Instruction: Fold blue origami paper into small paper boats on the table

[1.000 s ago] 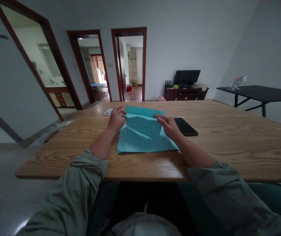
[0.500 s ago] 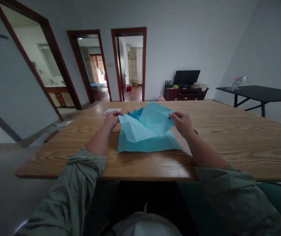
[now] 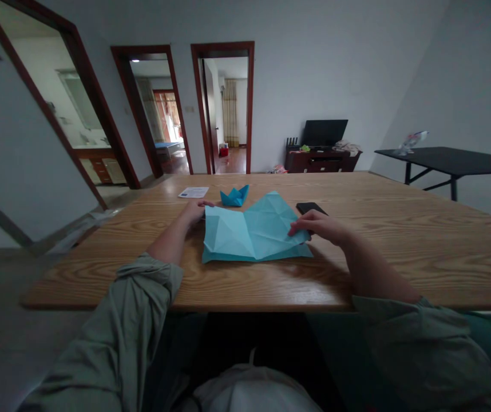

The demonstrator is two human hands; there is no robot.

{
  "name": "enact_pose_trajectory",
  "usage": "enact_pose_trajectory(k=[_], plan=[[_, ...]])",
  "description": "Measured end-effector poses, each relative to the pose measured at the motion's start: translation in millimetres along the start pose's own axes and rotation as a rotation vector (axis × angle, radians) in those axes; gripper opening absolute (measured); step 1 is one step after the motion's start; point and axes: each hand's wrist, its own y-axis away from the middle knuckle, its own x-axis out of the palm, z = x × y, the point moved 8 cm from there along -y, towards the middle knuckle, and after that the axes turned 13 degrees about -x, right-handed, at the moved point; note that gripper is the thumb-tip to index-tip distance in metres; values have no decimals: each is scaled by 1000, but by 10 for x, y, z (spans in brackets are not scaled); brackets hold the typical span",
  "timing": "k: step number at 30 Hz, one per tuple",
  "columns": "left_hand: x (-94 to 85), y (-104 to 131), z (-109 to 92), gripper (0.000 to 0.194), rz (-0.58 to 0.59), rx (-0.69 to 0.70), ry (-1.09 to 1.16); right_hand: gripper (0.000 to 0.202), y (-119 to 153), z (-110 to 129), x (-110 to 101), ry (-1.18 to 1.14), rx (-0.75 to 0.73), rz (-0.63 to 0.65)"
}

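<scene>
A creased light-blue paper point(image 3: 266, 226) lies over another blue sheet point(image 3: 228, 258), whose lower edge shows near the front of the wooden table. My left hand point(image 3: 196, 212) grips the upper left corner of the creased paper, its fingertips partly hidden behind it. At the paper's right edge, my right hand point(image 3: 320, 225) holds it between thumb and fingers. Just behind the paper stands a folded blue paper boat point(image 3: 234, 197).
On the wooden table point(image 3: 400, 240), a white printed card point(image 3: 193, 192) lies at the back left and a dark flat object point(image 3: 311, 208) behind my right hand. A black table point(image 3: 451, 160) with a clear plastic item point(image 3: 412, 143) stands at the far right.
The creased paper has come down flatter onto the lower sheet. My right hand has moved lower and slightly right. The paper boat and dark flat object are now more exposed.
</scene>
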Motion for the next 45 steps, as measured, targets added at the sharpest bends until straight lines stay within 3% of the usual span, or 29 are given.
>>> enact_pose_trajectory(k=[4, 8, 16, 21, 26, 30, 41, 43, 45], plan=[[106, 145, -38, 55, 50, -63, 49, 40, 0, 0, -20, -5, 18, -20], [175, 184, -38, 46, 108, -114, 123, 43, 17, -27, 28, 11, 50, 66], [208, 246, -189, 73, 157, 45, -20, 44, 19, -29, -14, 20, 38, 56], [160, 307, -274, 62, 181, 75, -127, 45, 53, -63, -47, -44, 70, 61], [181, 254, -175, 50, 177, 37, -503, 46, 105, -126, 76, 15, 186, 195], [183, 187, -126, 48, 142, 46, -749, 46, 150, -152, 154, 58, 250, 263], [173, 210, -75, 60, 115, 6, -1068, 42, 212, -172, 258, 104, 355, 353], [191, 287, -149, 65, 33, 37, -1155, 41, 216, -175, 275, 103, 364, 368], [249, 427, -346, 73, -169, 155, -1237, 41, 213, -199, 279, 105, 371, 376]])
